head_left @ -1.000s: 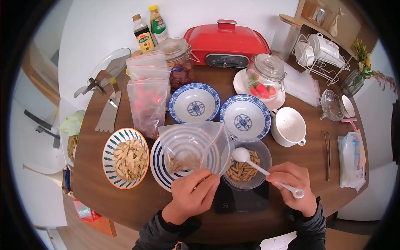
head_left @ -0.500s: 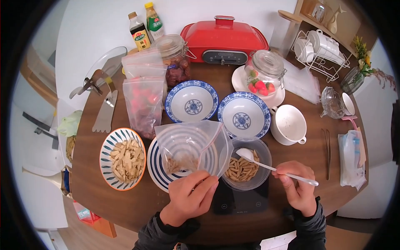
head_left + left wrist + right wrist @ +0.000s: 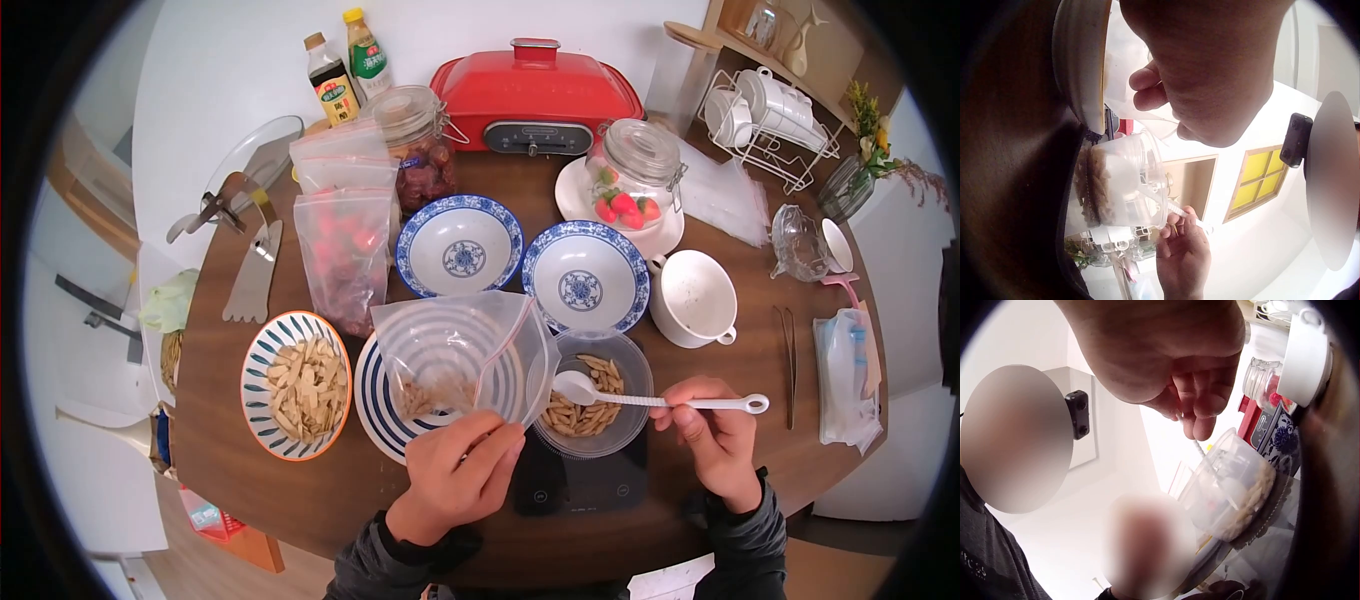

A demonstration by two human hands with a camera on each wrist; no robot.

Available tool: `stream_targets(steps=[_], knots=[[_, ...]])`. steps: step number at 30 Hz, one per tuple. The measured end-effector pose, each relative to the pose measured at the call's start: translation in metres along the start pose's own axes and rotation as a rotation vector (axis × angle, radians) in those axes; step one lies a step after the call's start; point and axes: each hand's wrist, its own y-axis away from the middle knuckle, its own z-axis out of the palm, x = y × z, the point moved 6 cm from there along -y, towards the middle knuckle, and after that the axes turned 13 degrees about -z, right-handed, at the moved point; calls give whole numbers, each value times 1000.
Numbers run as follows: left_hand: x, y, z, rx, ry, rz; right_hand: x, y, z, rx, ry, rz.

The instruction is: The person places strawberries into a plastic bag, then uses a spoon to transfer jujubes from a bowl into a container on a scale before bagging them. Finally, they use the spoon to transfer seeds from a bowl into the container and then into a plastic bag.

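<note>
In the head view my left hand (image 3: 458, 478) pinches the edge of a clear zip bag (image 3: 450, 340), held open above a blue-striped plate (image 3: 372, 425); some pale brown pieces lie in its bottom. My right hand (image 3: 712, 440) grips the handle of a white spoon (image 3: 640, 400). The spoon's bowl is inside a clear round tub (image 3: 640, 428) of light brown, finger-shaped pieces (image 3: 578, 418), which stands on a black scale (image 3: 580, 490). The right wrist view shows the spoon's bowl through the tub's wall (image 3: 1210, 494).
An oval bowl of pale slices (image 3: 306, 385) stands at left. Behind are two blue-rimmed bowls (image 3: 460, 245), a white two-handled cup (image 3: 693, 300), filled zip bags (image 3: 345, 250), glass jars (image 3: 640, 170) and a red cooker (image 3: 540, 85). Tweezers (image 3: 790, 370) lie at right.
The spoon's bowl has shifted left and down within the tub, and its handle now lies nearly level. My left hand and the bag have barely moved.
</note>
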Motion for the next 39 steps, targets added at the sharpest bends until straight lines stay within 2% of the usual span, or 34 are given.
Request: stream_targets(steps=[3,5,11,15,18,21,23,25,26,29,30,31,33,35,37,38,39], knots=[[0,0,1,-30,-5,-30,0,0,3,-51,-1,-16],[0,1,1,-29,-3,-32,4,4,0,34,-57,96],[-1,1,1,-13,-4,-25,13,-2,-4,181,-145,197],[-2,1,1,-3,3,-23,5,2,-12,293,-116,121],[-2,1,1,-3,14,-18,-11,7,-20,398,-116,-34],[-2,1,1,-4,26,-15,-27,10,-14,378,-83,-124],[-2,2,1,0,36,-11,-35,12,-5,282,-84,-224],[-2,1,1,4,28,-11,-49,-1,6,-21,55,-328],[-1,1,0,4,27,-12,-60,-6,12,-107,199,-375],[0,0,-1,1,20,-11,-64,-7,15,-133,244,-468],[-1,0,-1,5,11,-6,-60,-1,9,-55,229,-449],[0,1,-1,6,4,-1,-59,4,11,-59,228,-440],[-1,1,0,8,6,-4,-56,8,-3,220,300,-351],[0,1,0,10,7,-2,-56,4,-5,201,352,-328],[0,0,-1,7,9,-10,-56,-1,0,86,467,-359],[0,0,-1,4,9,-10,-61,-6,4,-7,597,-447],[0,0,0,2,8,-11,-60,-7,5,-5,597,-443]])
